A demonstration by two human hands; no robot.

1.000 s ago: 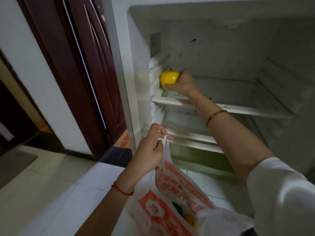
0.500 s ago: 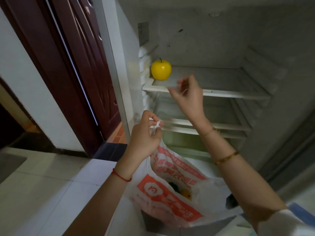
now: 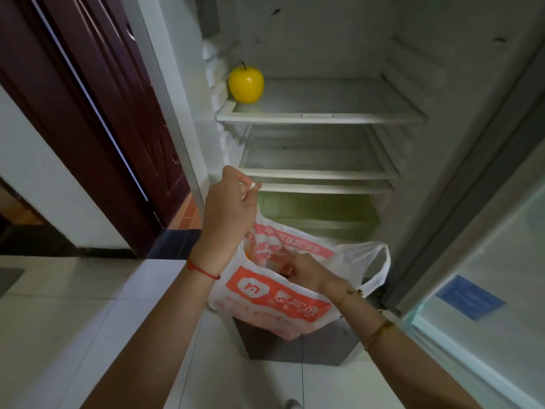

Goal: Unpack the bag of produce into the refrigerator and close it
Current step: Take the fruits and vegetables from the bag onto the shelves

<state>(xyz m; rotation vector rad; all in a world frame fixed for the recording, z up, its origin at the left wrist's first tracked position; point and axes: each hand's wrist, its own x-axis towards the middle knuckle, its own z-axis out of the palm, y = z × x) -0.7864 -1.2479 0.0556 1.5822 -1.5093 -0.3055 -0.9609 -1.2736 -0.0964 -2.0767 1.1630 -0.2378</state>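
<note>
**Right hand moved from the shelf into the bag**

Since the earlier frame, the right hand (image 3: 303, 268) has been lowered from the shelf into the mouth of the bag (image 3: 274, 299); its fingers are hidden inside, so their grip cannot be told. One bag handle is pinched shut in the left hand (image 3: 228, 214), held up before the open refrigerator (image 3: 418, 69). Farther back, the yellow apple (image 3: 246, 84) is seen upright at the left end of the top shelf (image 3: 321, 118).

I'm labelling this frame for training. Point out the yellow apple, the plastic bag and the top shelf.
yellow apple (image 3: 246, 84), head view, middle of its front skin.
plastic bag (image 3: 274, 296), head view, orange printed panel on its near side.
top shelf (image 3: 324, 118), head view, its front rim.
</note>
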